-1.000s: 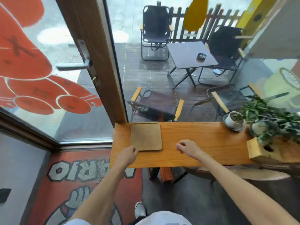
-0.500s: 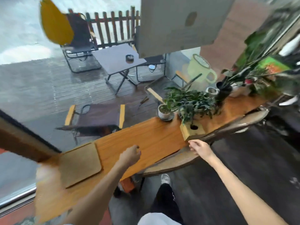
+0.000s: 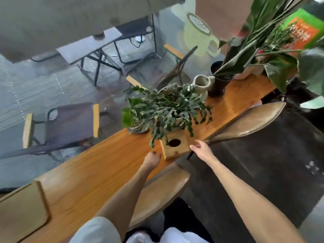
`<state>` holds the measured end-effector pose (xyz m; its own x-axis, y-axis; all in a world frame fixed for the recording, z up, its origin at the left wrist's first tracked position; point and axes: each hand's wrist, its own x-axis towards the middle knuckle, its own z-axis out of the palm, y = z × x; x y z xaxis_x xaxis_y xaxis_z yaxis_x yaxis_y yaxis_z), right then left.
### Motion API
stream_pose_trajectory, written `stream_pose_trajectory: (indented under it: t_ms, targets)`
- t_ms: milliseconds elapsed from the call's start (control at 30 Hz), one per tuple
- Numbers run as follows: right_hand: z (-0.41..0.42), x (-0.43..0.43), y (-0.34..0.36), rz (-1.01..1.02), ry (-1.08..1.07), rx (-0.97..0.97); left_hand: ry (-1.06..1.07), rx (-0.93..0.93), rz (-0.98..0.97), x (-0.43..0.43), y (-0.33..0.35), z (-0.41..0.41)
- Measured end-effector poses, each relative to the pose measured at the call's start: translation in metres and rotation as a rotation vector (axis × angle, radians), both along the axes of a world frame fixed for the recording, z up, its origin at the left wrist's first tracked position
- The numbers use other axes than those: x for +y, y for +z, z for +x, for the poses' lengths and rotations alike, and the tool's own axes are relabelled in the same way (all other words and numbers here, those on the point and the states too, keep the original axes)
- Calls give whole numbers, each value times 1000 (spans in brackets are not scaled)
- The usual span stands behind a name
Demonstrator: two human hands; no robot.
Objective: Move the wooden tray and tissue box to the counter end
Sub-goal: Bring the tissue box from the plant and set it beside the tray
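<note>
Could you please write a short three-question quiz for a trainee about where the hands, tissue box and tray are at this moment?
1. True or false: the wooden tray lies between the two hands.
2. Which hand is at the tissue box's right side? A) left hand B) right hand
3. Fill in: leaves of a potted ____ hang over the box's top.

Key:
1. False; the tray lies at the counter's near left end, away from both hands.
2. B; the right hand is there, while the left hand is at the box's left.
3. plant
</note>
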<state>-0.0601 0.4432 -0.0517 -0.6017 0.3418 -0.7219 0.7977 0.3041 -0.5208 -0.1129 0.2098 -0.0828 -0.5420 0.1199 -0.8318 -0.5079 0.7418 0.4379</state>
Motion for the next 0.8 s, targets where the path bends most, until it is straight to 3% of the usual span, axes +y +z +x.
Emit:
stream_pose_trajectory:
  t_ms: [233, 467, 800]
  targets:
    - [-25, -10, -38, -49, 30, -115, 296, -126, 149, 40, -24, -5]
    - [-31, -30, -17, -208, -86, -48, 496, -181, 337, 47, 4, 3]
    - [-27, -187, 33, -238, 296, -16, 852, -23, 310, -114, 75, 57]
